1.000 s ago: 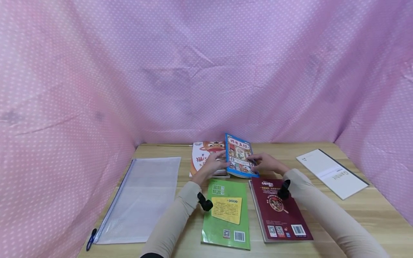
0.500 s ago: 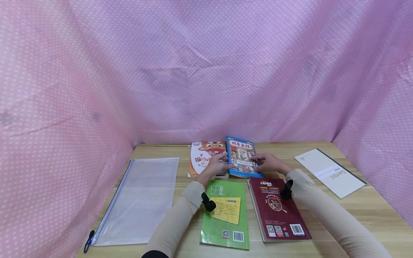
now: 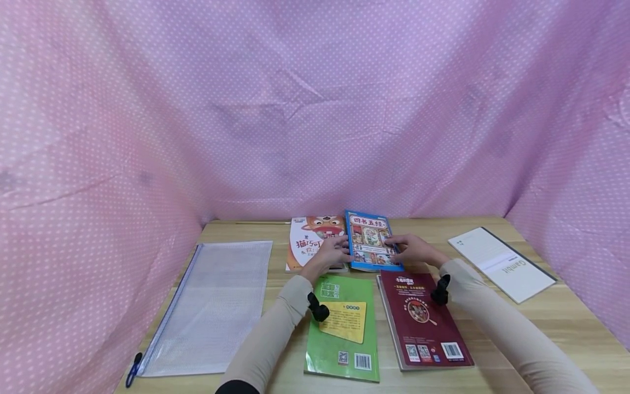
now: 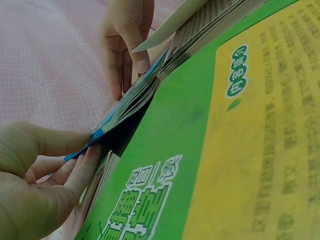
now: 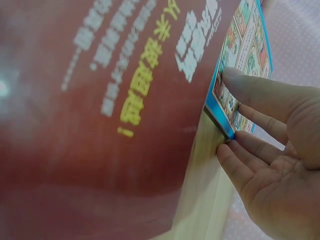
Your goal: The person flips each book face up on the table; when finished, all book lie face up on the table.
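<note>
A blue-bordered comic-style book (image 3: 372, 235) lies at the back middle of the table, held between both hands. My left hand (image 3: 333, 253) pinches its left edge; in the left wrist view the thumb (image 4: 65, 141) is above the blue cover edge and the fingers are below. My right hand (image 3: 415, 249) grips the right edge, its thumb (image 5: 250, 89) on the cover and its fingers at the side and underneath. Just left of it, partly behind the left hand, is a white and orange picture book (image 3: 307, 241). A green book (image 3: 339, 350) and a maroon book (image 3: 428, 334) lie in front.
A translucent mesh zip pouch (image 3: 216, 306) lies on the left, with a dark blue pull loop (image 3: 133, 371) at its front corner. A white notepad (image 3: 502, 262) sits at the right. A thin stick (image 3: 263, 222) lies along the back edge, before the pink dotted curtain (image 3: 315, 109).
The blue book has come down flatter and shifted slightly right, with both hands keeping hold of it. The other books, the pouch and the notepad stay in place.
</note>
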Action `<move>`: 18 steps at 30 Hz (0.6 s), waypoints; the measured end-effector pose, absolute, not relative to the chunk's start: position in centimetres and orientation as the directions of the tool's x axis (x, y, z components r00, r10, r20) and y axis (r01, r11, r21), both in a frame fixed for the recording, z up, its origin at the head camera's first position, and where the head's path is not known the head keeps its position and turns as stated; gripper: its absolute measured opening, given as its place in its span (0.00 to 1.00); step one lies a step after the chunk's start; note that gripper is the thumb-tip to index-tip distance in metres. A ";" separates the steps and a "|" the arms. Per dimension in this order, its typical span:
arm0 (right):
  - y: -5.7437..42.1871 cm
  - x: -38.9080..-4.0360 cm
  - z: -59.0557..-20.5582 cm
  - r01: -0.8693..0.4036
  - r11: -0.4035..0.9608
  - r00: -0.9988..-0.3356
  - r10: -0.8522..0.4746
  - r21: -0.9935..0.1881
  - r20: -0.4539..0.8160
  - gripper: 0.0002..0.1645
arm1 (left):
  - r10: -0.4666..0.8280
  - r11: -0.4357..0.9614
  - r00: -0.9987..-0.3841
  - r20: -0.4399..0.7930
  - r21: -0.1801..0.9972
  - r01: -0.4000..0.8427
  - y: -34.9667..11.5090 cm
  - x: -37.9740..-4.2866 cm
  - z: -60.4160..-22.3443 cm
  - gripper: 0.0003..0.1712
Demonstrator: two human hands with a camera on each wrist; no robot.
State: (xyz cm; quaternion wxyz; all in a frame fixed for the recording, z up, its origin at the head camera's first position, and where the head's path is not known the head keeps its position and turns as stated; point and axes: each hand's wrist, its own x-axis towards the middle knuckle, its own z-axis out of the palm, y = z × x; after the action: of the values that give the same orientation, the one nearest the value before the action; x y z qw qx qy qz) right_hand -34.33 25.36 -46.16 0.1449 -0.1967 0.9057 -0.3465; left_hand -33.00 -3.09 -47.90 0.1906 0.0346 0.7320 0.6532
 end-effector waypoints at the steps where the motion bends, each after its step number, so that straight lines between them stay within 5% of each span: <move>1: 25.4 -34.3 -46.2 -0.257 0.682 -0.880 -0.458 -0.685 -0.126 0.33 | 0.304 0.149 -0.923 -0.237 0.968 -0.200 -3.1 -33.0 -47.9 0.44; 18: 25.7 -34.7 -46.2 -0.212 0.681 -0.885 -0.439 -0.701 -0.158 0.34 | 0.289 0.194 -0.927 -0.240 0.963 -0.188 -2.8 -33.1 -47.8 0.45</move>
State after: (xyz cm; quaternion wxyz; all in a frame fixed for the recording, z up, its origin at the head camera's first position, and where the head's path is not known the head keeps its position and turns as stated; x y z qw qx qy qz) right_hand -34.72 25.68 -46.20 0.1588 -0.1802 0.9030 -0.3563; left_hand -33.12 -2.81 -47.81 0.1882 0.0336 0.7495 0.6338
